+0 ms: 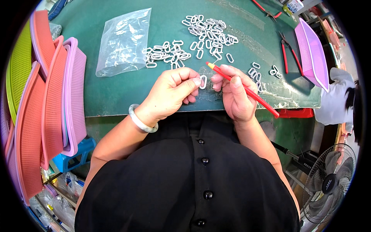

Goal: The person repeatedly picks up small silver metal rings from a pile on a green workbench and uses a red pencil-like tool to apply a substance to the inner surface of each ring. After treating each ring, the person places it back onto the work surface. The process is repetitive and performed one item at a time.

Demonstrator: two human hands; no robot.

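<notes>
My left hand (170, 91) pinches a small pale oval link (203, 82) upright between thumb and fingers, just over the table's near edge. A red pencil (263, 101), with a yellow band and a red tip, lies slanted in my right hand (239, 99), held by thumb and fingers. Its tip points up and left, and a thin thread stands off near it. Pencil tip and link are apart. Beyond my hands lie a smaller heap of grey oval links (169, 54) and a larger heap (210, 33). Several more links (255, 73) are scattered beside my right hand.
A clear plastic bag (123, 44) lies flat on the green table (174, 19). Stacked orange, green and purple baskets (75, 96) stand at left. Red-handled pliers (290, 54) and a purple basket (311, 54) are at right. A fan (329, 183) stands lower right.
</notes>
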